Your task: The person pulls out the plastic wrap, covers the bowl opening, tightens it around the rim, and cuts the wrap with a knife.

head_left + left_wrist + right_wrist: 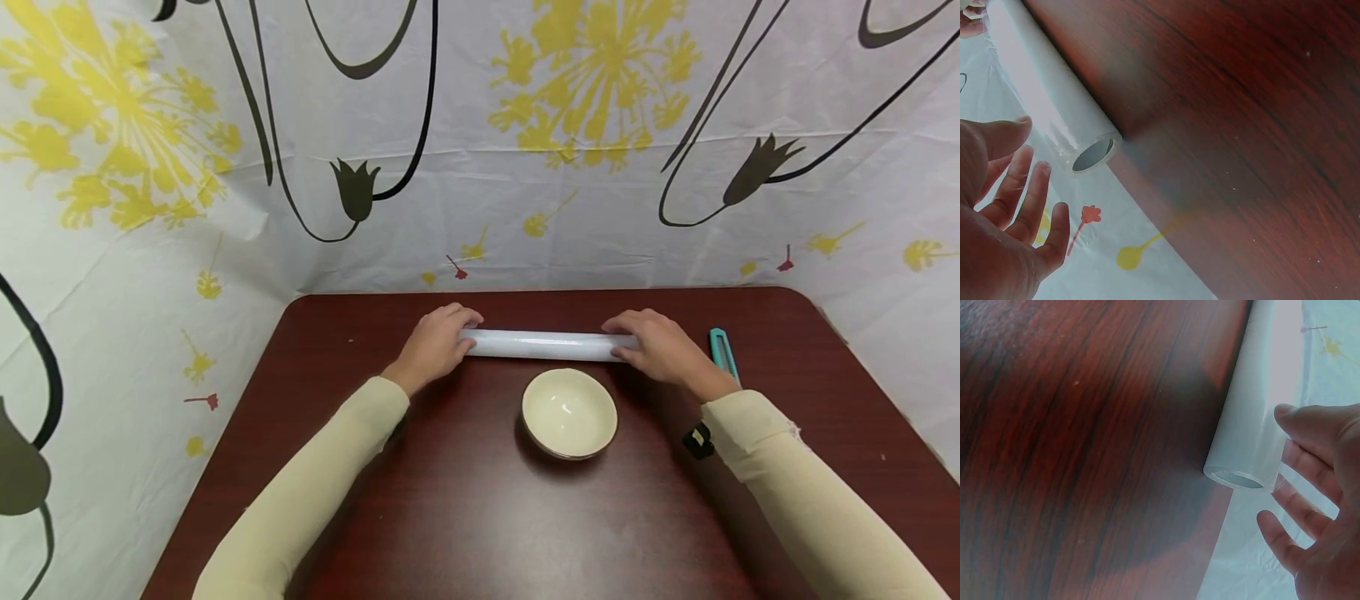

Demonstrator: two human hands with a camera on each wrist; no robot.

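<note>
A white, shiny roll of plastic wrap (542, 344) lies crosswise near the back of the table, its hollow core showing at both ends in the wrist views. At its left end is my left hand (442, 342), thumb toward me and fingers on the far side. My right hand (660, 348) holds the other end in the same way. Clear film shows at the fingers (1300, 515) in the right wrist view, and faintly over those of the left hand (1007, 206). Just in front of the roll sits a cream bowl (570, 412), upright, with nothing in it.
A teal box cutter (722, 350) lies right of my right hand, its near end hidden behind the forearm. The dark red wooden table (525, 533) meets a white flower-patterned sheet (465, 217) along its back edge. A small black device (698, 442) is at my right wrist.
</note>
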